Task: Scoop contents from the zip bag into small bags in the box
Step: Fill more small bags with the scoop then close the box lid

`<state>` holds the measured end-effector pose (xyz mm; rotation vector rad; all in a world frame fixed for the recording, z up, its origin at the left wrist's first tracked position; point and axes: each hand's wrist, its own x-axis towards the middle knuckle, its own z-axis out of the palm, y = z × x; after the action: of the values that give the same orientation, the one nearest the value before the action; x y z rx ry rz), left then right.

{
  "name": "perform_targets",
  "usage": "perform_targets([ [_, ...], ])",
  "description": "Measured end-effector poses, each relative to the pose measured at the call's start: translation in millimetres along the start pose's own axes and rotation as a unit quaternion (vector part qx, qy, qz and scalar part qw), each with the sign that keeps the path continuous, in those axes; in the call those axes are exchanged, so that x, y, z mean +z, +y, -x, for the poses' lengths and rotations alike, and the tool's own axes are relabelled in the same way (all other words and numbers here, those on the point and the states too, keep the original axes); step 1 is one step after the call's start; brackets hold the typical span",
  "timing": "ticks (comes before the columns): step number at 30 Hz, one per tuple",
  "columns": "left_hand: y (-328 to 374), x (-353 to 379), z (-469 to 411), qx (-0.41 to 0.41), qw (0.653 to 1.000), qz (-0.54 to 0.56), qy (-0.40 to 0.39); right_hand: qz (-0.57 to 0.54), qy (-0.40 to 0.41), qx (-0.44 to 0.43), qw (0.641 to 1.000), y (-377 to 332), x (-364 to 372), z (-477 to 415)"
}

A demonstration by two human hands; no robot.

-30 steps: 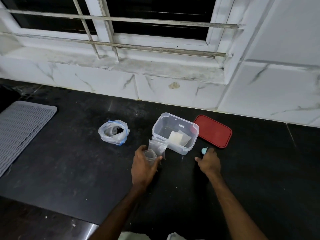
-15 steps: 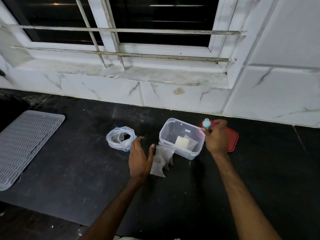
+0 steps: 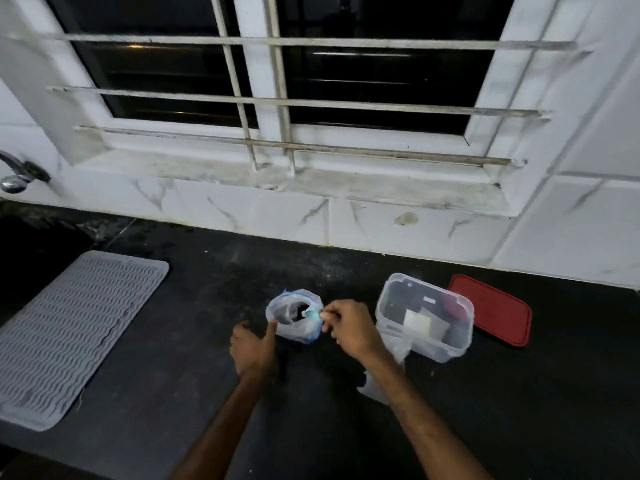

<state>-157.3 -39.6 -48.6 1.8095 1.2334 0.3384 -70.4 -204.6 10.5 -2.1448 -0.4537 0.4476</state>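
Counter [image 3: 166,403], black and dusty, carries everything: left hand [image 3: 252,348] loosely spread, thumb against the zip bag [image 3: 298,333]; right hand [image 3: 349,329] pinching a teal scoop [image 3: 311,313] at its mouth. Rightward stands the clear box [image 3: 462,337] holding small bags [image 3: 415,322], red lid [image 3: 491,310] behind; grey mat [image 3: 69,334] leftward; marbled tiles [image 3: 242,209] and barred window [image 3: 346,81] beyond.

Dark speckled surface [image 3: 156,393] along tiled wall.
Left end: grey ribbed mat [image 3: 69,334], flat.
Centre: zip bag [image 3: 294,332], upright, mouth open.
Right, apart: clear open-topped box [image 3: 426,344].
Red lid [image 3: 495,310] flat just beside box, far-right side.
Small bags [image 3: 394,344] at box near-left corner, partly hidden.
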Motion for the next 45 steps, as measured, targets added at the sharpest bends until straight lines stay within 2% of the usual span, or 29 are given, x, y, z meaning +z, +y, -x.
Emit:
perform_targets([
  [3,-2.7,-1.9,-22.1,-0.022,0.997,0.035,-0.059,0.063,-0.003,-0.006,0.998,-23.0,33.3,-15.0],
  [6,3.2,-2.0,-39.1,-0.005,0.994,0.018,-0.103,0.160,-0.028,0.006,0.987,-47.6,49.2,-34.5],
  [11,11.4,-6.2,-62.5,-0.017,0.995,0.035,-0.092,0.255,-0.063,0.050,0.964,-58.5,69.5,-51.2],
  [15,17.9,-3.4,-75.1,-0.001,0.991,0.074,-0.111,0.248,-0.038,0.094,0.963,-56.2,80.2,-67.3],
  [22,-4.4,-7.3,-75.1,-0.050,0.963,0.186,-0.187,0.234,-0.031,0.140,0.962,-41.1,105.4,-51.8],
  [26,12.2,-7.6,-70.3,-0.059,0.951,0.204,-0.225,0.210,-0.009,0.165,0.964,-38.8,101.3,-55.1],
  [31,10.6,2.3,-80.8,-0.089,0.941,0.203,-0.255,0.133,-0.029,0.207,0.969,-22.9,104.8,-63.0],
  [33,11.5,8.5,-85.8,-0.086,0.945,0.196,-0.247,0.122,-0.041,0.206,0.970,-6.0,106.8,-73.7],
  [35,10.9,13.0,-86.9,-0.053,0.957,0.164,-0.232,0.140,-0.051,0.183,0.972,-21.5,95.5,-69.4],
  [40,16.5,13.0,-78.3,0.051,0.974,0.022,-0.219,0.294,-0.054,0.085,0.950,-51.1,66.2,-66.5],
  [42,18.1,11.2,-76.3,0.082,0.970,-0.014,-0.228,0.283,-0.067,0.063,0.955,-53.6,65.4,-61.6],
  [45,16.0,5.3,-76.2,0.099,0.964,-0.075,-0.234,0.241,-0.079,0.095,0.963,-44.5,69.3,-53.0],
])
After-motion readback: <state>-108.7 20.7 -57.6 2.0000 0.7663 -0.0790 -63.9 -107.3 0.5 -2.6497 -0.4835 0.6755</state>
